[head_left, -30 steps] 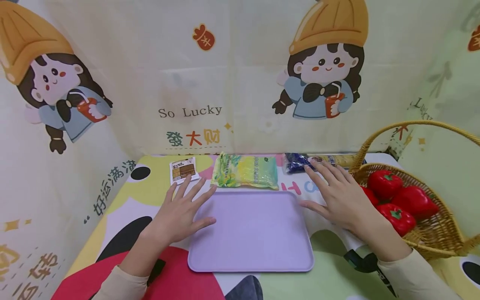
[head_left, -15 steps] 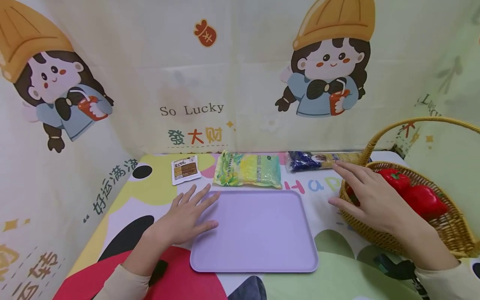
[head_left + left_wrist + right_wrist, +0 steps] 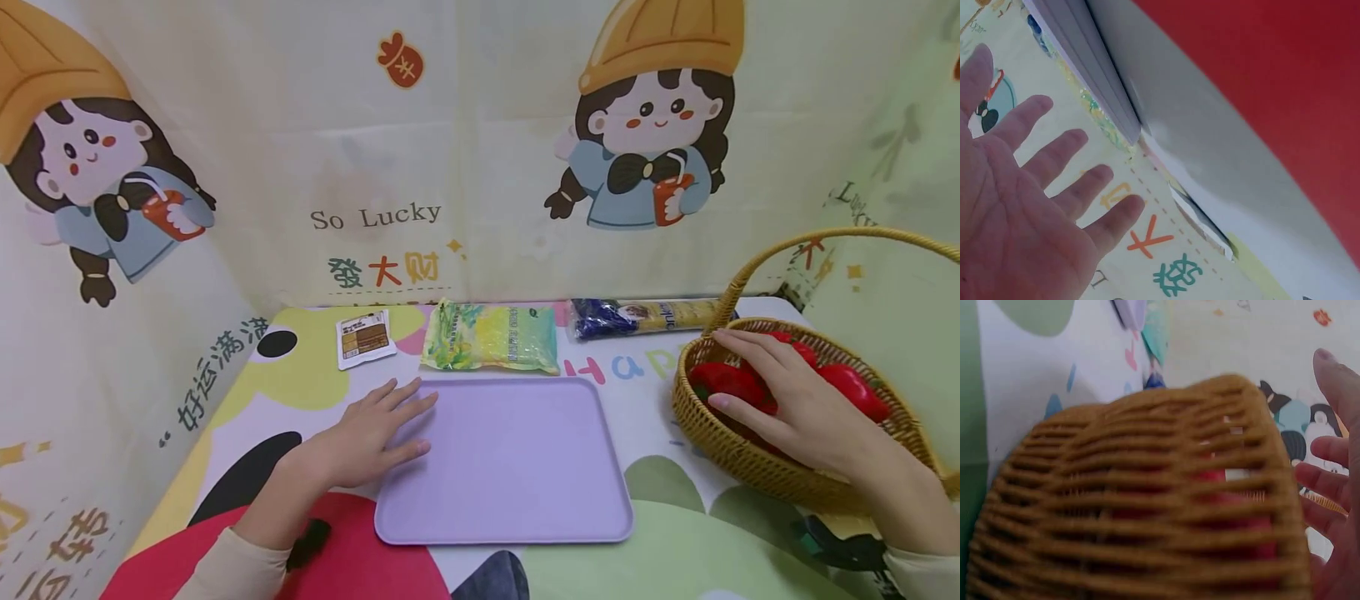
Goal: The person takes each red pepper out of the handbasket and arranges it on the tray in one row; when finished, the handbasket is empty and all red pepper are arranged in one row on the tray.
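Note:
My left hand [image 3: 360, 437] hovers over the left edge of the lavender tray [image 3: 506, 467], fingers spread and holding nothing. In the left wrist view its palm [image 3: 1022, 206] faces the camera with straight fingers. Over the wicker basket [image 3: 723, 450] at the right is my right hand [image 3: 802, 408], fingers extended above several red bell peppers [image 3: 723, 382]. It partly covers the peppers. The right wrist view has the basket's woven side [image 3: 1147, 512] filling the middle, red showing through its gaps, and the fingers [image 3: 1322, 478] beyond the rim at the right.
Along the back of the table lie a small white-and-brown sachet [image 3: 364, 339], a green-yellow plastic pack [image 3: 491, 337] and a long blue-and-yellow packet [image 3: 641, 318]. The basket's tall handle [image 3: 847, 233] arches above it. A printed cloth wall [image 3: 487, 167] stands behind.
My right hand has moved right, from beside the tray's far right corner to above the peppers in the basket. The left hand has stayed near the tray's left edge, its fingers slightly lower.

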`<state>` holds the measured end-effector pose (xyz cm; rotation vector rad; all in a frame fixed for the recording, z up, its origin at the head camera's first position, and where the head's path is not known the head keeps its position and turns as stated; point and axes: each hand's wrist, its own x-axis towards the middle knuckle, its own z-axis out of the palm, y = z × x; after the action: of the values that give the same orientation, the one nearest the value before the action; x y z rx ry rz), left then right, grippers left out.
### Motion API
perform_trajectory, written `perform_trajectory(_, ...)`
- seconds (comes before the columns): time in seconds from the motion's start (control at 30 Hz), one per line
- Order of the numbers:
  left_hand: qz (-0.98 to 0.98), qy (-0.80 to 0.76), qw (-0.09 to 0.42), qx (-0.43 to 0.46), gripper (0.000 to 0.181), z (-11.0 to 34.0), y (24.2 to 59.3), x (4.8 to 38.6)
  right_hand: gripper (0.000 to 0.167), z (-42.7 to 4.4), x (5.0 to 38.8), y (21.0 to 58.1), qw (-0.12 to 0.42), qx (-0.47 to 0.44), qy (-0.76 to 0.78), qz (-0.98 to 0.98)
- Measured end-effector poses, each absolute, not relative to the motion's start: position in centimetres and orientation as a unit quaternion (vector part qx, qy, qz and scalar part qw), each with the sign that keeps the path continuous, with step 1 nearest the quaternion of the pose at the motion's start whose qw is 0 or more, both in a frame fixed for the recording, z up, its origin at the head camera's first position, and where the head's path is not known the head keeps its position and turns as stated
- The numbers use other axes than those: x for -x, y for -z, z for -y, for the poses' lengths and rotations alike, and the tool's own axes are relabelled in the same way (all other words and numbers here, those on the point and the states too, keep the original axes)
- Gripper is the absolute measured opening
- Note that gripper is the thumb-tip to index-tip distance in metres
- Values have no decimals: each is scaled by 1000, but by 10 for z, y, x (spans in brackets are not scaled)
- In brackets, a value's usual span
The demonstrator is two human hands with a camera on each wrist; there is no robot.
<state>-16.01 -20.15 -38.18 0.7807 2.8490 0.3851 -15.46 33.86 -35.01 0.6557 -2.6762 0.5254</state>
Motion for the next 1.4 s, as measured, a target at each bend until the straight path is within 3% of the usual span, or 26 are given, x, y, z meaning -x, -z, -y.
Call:
perform_trajectory(0.83,-942,-188,166,-224,100,223,389,169,83,-376,150,366,160,-195,-209,945)
perform_trajectory(1.17,-919,-224,215,-241,117,232,385,169,76,-383,148,375,130,-190,-208,951)
perform_trajectory(1.4,-921,-224,220,-233,120,229,386,171,74,-385,145,374,111,-163,-218,956)
